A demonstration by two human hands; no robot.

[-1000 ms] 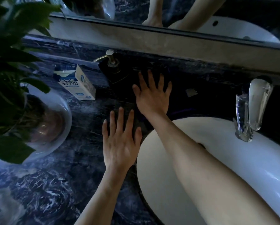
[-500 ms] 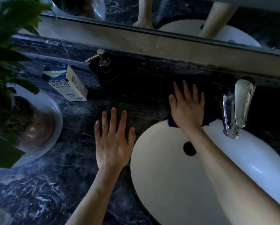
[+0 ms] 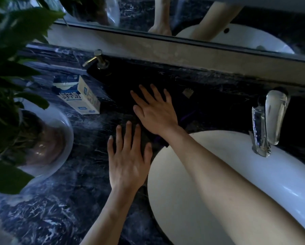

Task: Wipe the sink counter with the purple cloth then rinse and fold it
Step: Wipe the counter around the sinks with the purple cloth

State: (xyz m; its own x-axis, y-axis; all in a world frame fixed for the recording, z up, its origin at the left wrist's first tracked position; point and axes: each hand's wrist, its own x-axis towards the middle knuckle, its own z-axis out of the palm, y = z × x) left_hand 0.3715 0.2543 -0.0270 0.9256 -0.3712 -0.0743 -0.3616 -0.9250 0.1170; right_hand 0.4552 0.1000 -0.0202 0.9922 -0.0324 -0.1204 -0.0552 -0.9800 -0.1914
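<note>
Head view, right hand (image 3: 156, 114) grip flat, fingers spread, pressing purple cloth (image 3: 187, 119) underneath onto counter (image 3: 77, 174)

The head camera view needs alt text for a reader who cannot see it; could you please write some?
A person's right hand presses a dark purple cloth flat on the dark marble counter behind a white sink, while the left hand rests flat beside it. A small carton, a potted plant and a chrome faucet stand around them.
</note>
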